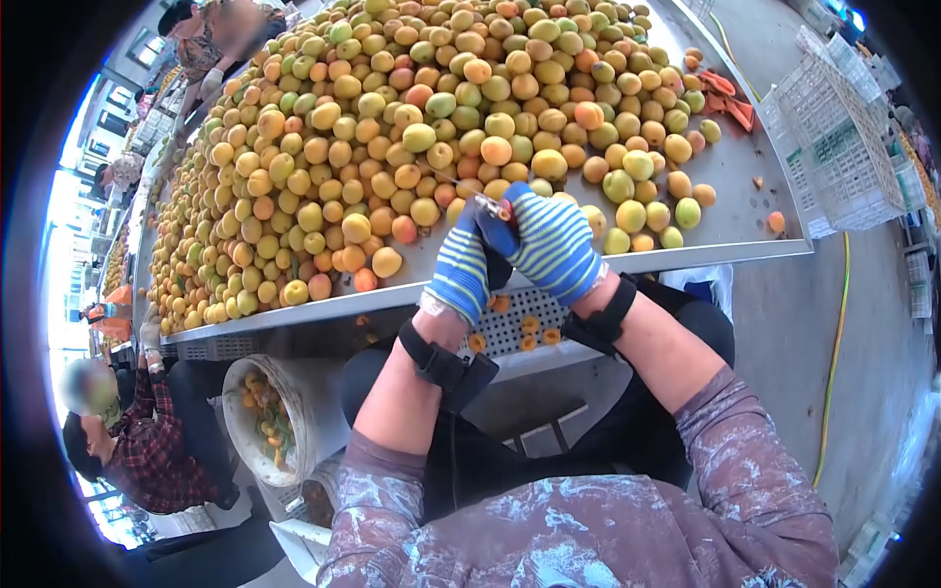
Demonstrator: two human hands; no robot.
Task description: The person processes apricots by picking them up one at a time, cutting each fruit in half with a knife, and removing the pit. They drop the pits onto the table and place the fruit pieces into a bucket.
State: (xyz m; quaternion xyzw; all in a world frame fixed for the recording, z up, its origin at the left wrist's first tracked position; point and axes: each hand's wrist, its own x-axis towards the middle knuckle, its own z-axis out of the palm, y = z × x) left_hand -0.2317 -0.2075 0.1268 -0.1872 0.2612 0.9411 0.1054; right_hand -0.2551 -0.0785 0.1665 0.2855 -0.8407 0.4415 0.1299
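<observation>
My left hand (459, 272) and my right hand (555, 245), both in blue-and-yellow striped gloves with black wrist straps, are pressed together at the front edge of a metal table (745, 220). Between their fingers sticks out a small metal-and-red tool (493, 208). Both hands are closed around it, and anything else they hold is hidden. A big heap of yellow, orange and green apricots (421, 127) covers the table just beyond them. Under my hands, a white perforated tray (510, 328) holds a few apricot halves.
A white bucket (263, 421) with fruit scraps stands lower left, beside a seated person in a plaid shirt (147, 446). Another person (211, 39) works at the table's far left. White plastic crates (833, 137) stand right, orange gloves (730, 96) lie on the table, and a yellow hose (838, 333) crosses the floor.
</observation>
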